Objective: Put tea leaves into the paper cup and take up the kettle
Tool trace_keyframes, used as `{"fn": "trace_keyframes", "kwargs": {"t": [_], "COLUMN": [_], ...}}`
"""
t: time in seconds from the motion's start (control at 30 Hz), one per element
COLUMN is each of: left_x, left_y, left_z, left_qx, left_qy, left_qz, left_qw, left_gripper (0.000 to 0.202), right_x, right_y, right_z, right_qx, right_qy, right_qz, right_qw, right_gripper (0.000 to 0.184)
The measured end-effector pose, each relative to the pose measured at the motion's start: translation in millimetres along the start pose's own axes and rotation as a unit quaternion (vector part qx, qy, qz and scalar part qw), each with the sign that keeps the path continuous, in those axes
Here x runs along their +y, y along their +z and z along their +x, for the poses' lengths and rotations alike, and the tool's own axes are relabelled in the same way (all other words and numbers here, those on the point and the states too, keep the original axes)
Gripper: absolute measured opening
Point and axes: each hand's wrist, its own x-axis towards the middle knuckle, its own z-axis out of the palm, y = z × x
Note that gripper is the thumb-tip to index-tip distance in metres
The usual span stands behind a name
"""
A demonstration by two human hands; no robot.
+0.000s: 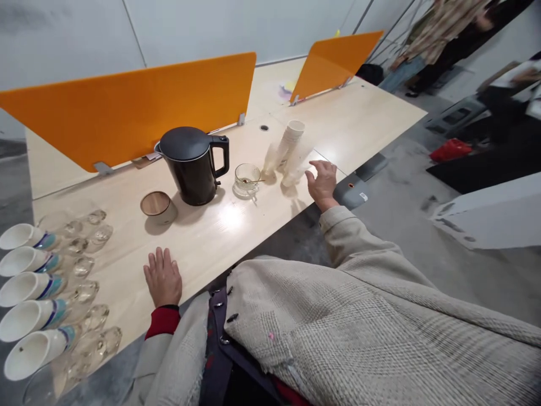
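Observation:
My left hand lies flat on the pale wooden table with its fingers stretched out, holding nothing. My right hand is by the table's front edge, fingers apart and slightly bent, with nothing visible in it. Just left of it stand clear, blurred plastic-looking vessels around a tilted-looking stack of white cups; whether the fingertips touch them I cannot tell. A glass cup with a thin spoon or stick in it sits nearer the middle. Beside it are a black electric kettle and a small jar with a wooden lid.
White paper cups with blue bands line the table's left end, next to several clear glasses. Orange divider panels stand along the table's middle. A cable hole lies behind the cups. Other people stand at the upper right.

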Motion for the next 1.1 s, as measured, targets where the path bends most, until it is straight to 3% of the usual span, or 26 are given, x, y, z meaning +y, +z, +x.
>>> {"fn": "trace_keyframes", "kwargs": {"t": [0.13, 0.33, 0.43, 0.7, 1.1], "left_x": [2, 0, -1, 0, 4], "left_y": [-1.1, -0.5, 0.2, -1.0, -2.6], "left_z": [1, 1, 1, 2, 3], "left_qx": [-0.001, 0.004, 0.006, -0.005, -0.001], "left_qy": [-0.003, 0.004, 0.004, 0.0, -0.008], "left_qz": [0.002, -0.004, -0.007, -0.005, -0.018], "left_qw": [1.0, 1.0, 1.0, 1.0, 1.0], "left_gripper": [0.06, 0.06, 0.059, 0.059, 0.058], "right_x": [4, 7, 7, -7, -59], "right_y": [15, 29, 28, 18, -3], "right_z": [16, 23, 22, -5, -52], "right_qx": [-0.059, -0.068, -0.077, -0.104, -0.145], "right_qy": [-0.024, -0.031, -0.02, -0.037, -0.118], "right_qz": [-0.015, 0.009, 0.011, 0.039, 0.064], "right_qw": [0.998, 0.997, 0.997, 0.993, 0.98], "right_gripper": [0.041, 0.01, 0.011, 0.01, 0.01]}}
